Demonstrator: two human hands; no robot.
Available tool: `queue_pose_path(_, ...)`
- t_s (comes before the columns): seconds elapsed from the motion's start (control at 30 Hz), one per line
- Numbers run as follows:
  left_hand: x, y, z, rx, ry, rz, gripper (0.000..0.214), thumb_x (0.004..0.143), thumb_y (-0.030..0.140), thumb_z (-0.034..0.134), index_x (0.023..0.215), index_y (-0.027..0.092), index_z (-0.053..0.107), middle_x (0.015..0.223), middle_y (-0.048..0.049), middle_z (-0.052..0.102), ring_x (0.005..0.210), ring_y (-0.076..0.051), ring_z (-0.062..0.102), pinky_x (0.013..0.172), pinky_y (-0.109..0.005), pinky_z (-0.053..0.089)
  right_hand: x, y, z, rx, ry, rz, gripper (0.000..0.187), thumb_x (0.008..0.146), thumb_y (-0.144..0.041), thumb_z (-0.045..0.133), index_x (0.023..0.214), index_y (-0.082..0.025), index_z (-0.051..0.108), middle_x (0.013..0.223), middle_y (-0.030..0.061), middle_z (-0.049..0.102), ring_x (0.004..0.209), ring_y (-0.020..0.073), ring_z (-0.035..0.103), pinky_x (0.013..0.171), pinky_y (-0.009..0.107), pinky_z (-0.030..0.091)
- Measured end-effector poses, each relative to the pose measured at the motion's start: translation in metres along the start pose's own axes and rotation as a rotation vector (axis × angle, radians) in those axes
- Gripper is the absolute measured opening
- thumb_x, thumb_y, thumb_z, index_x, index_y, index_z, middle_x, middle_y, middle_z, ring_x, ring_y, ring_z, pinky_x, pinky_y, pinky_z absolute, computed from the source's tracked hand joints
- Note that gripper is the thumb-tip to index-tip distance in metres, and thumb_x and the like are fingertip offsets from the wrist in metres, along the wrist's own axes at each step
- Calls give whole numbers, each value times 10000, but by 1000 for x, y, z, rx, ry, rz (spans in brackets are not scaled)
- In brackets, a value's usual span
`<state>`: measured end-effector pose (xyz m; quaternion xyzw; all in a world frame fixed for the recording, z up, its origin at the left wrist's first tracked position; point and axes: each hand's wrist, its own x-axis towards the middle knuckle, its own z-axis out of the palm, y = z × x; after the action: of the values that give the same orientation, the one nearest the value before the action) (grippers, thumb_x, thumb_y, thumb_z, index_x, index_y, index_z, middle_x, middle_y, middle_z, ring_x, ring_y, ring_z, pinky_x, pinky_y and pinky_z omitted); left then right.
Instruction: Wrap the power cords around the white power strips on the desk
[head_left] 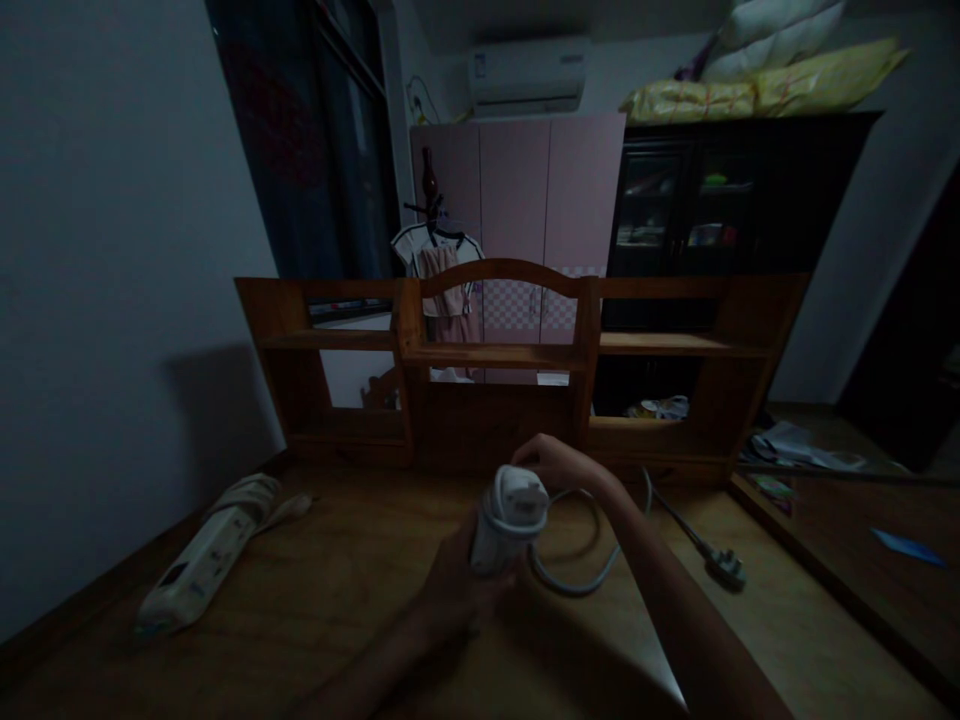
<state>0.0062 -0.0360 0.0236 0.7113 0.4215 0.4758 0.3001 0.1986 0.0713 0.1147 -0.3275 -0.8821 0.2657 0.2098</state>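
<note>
A white power strip (489, 550) is held up end-on toward me above the wooden desktop, with its grey-white cord (576, 592) passing round its upper end. My left hand (456, 578) is closed around the strip's body from the left and below. Behind the top of the strip, my right hand (561, 464) is bent over with its fingers closed at the cord; the fingertips are partly hidden. From there the cord runs in a loose loop on the desktop to the right. It ends in a plug (724, 568) lying past my right forearm.
At left lies another white power strip (199, 575), its cord (251, 495) bundled at the far end. A wooden shelf unit (495, 355) stands along the desktop's back edge. A wall is on the left. To the right is a raised wooden edge (817, 565) and a blue sheet (907, 546).
</note>
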Motion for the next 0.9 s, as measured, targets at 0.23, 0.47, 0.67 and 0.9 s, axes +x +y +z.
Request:
queue_pose_path(0.23,17,-9,-2,-467,107,-228,648,767,394,659,1283,213,310,804,-19,636,608,-178,639,559,-300,533,1,5,1,-62,90,-13,360,876,-409,498,891,-126,721,752,9,661,695,137,547,610,206,372)
queue_pose_path(0.47,16,-16,-7,-613,124,-324,411,765,401,661,1072,165,523,794,-37,644,615,-150,632,553,-252,512,0,-13,4,-203,52,98,462,883,-508,462,878,-121,714,765,44,680,715,162,588,617,225,383)
queue_pose_path(0.67,21,-22,-8,-564,166,-370,401,735,403,695,1021,156,560,770,-37,657,620,-149,632,562,-245,516,-2,-37,13,-377,-56,182,677,779,-753,409,851,-148,704,772,87,688,710,209,643,590,243,412)
queue_pose_path(0.9,22,-16,-11,-427,177,-281,451,718,394,710,1066,177,521,789,-38,663,594,-159,629,544,-259,521,-2,-66,38,-770,165,212,846,759,-831,231,783,-132,707,809,182,688,771,299,664,685,343,462)
